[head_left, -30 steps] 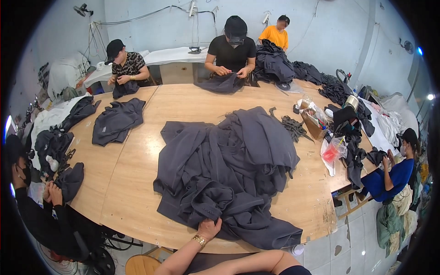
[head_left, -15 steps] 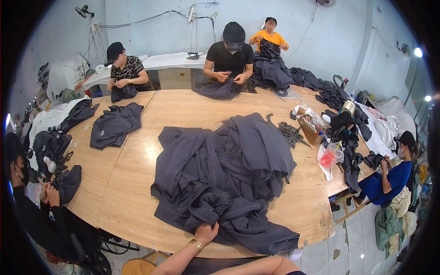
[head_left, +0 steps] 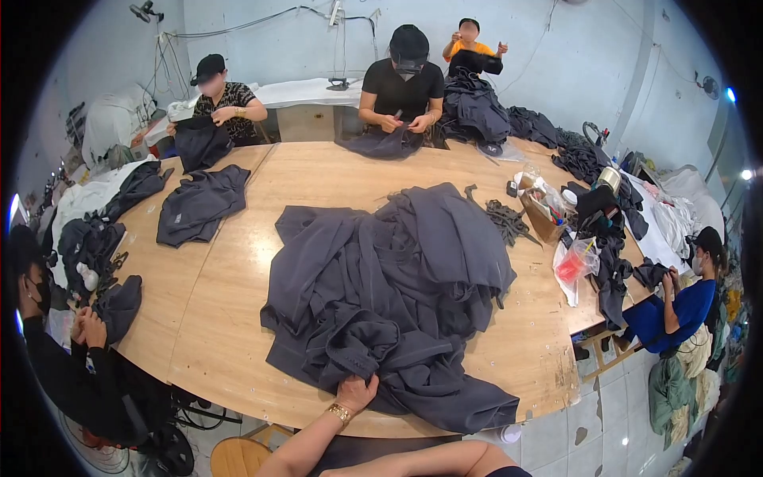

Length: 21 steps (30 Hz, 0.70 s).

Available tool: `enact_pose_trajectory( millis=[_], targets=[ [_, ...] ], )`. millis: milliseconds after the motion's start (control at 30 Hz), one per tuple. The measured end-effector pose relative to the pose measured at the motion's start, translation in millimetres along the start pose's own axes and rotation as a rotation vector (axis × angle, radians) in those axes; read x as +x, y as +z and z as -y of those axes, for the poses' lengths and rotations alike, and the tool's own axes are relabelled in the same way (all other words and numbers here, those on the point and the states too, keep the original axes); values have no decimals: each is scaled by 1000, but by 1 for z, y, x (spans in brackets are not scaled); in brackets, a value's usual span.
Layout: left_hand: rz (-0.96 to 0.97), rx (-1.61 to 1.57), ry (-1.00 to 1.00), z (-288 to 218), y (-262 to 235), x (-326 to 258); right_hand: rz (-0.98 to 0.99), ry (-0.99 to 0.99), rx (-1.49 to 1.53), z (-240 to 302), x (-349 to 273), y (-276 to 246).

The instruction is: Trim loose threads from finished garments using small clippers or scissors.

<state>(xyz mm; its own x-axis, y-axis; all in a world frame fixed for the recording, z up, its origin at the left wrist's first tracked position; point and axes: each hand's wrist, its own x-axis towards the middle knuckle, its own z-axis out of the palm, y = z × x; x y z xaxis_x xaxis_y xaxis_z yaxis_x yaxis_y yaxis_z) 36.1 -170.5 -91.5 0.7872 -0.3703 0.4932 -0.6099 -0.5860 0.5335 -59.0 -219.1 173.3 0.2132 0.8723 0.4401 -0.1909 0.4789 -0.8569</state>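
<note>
A large heap of dark grey garments [head_left: 381, 278] lies crumpled on the wooden table [head_left: 238, 318] in front of me. My left hand [head_left: 355, 393], with a gold bracelet at its wrist, is closed on the near edge of a dark grey garment [head_left: 350, 350]. A gathered, rolled part of that cloth rises just beyond my fingers; the fingertips are partly hidden in it. My right forearm [head_left: 445, 461] crosses low along the bottom edge, bent toward the left. Its hand falls outside the picture.
Several people sit around the table handling dark cloth. A separate dark garment [head_left: 203, 203] lies at the left. To the right are dark fabric strips [head_left: 509, 222], a cardboard box [head_left: 544, 219] of small items and a bag of red drink [head_left: 571, 266]. A wooden stool [head_left: 238, 457] stands below.
The view has shifted slightly. The person at the far left lifts a dark garment higher; the one in orange has raised both hands. My left hand keeps its hold on the cloth.
</note>
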Motion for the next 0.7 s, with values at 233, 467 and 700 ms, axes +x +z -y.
enact_pose_trajectory(
  millis=[233,467,700],
  targets=[
    [11,8,-6,-1,1,2,82,-59,-7,-7,1,1],
    [15,-11,-34,-2,-4,1,102,119,124,0,-2,-6],
    [-2,0,-39,-3,-4,1,3,7,1,-8,5,0]
  ],
)
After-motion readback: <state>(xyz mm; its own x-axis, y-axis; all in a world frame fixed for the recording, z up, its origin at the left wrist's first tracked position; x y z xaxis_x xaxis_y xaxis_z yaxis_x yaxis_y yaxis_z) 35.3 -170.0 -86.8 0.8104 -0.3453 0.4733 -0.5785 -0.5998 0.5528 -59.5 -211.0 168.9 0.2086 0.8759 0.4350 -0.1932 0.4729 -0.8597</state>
